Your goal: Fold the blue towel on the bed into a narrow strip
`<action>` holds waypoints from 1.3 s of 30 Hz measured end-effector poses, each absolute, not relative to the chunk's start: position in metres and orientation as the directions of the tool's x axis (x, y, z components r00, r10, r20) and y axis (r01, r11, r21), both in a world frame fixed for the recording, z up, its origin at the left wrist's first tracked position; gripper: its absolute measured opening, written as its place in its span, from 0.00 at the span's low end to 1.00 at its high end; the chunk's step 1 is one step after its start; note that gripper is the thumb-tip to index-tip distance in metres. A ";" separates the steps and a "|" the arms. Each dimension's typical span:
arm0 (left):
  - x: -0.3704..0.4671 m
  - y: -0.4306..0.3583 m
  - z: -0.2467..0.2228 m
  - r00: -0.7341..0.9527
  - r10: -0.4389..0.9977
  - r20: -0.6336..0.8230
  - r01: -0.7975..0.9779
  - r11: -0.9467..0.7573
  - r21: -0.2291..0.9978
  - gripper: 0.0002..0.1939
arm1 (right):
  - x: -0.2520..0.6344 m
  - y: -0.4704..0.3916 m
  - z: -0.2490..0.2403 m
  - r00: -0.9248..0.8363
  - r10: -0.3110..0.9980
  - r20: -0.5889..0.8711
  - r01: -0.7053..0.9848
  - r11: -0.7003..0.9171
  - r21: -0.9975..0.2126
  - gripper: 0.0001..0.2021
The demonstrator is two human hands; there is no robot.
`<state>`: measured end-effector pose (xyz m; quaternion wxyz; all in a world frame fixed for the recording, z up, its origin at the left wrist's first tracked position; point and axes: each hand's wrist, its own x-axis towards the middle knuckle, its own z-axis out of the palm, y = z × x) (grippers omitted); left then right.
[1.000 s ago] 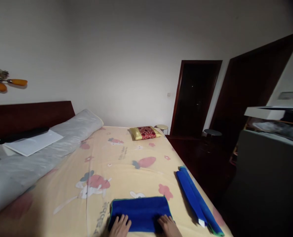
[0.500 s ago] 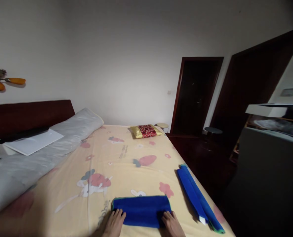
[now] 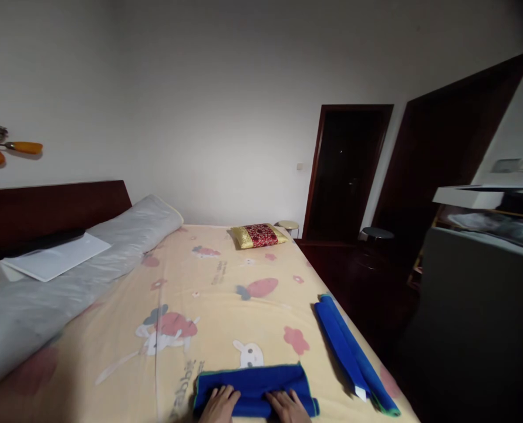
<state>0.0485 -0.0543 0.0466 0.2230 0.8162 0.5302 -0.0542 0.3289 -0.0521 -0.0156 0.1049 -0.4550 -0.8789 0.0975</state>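
Though folded narrow — blue towel [image 3: 255,388], green-edged

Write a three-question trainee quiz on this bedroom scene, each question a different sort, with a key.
1. True or false: both hands rest on the blue towel at the near edge of the bed.
2. Multiple choice: where does the second blue towel lie? A) on the grey bolster B) along the bed's right edge C) on the floor
3. Fill in: the small red and gold cushion lies at the ____ end of the bed.

Key
1. True: the left hand and the right hand press flat on it.
2. B
3. far
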 end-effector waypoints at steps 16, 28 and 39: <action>0.006 -0.041 0.060 0.146 0.933 -0.329 0.984 -0.103 0.144 0.36 | 0.365 -0.052 0.033 -0.179 0.979 -0.097 0.970 0.159 -0.186 0.31; 0.013 -0.042 0.045 0.411 0.884 -0.222 0.889 -0.335 0.312 0.30 | 0.334 -0.048 0.005 -0.456 0.890 0.030 0.861 0.449 -0.238 0.17; -0.002 -0.046 0.069 0.251 0.938 -0.240 0.951 -0.192 0.241 0.25 | 0.371 -0.050 0.010 -0.321 0.934 0.156 0.922 0.346 -0.176 0.14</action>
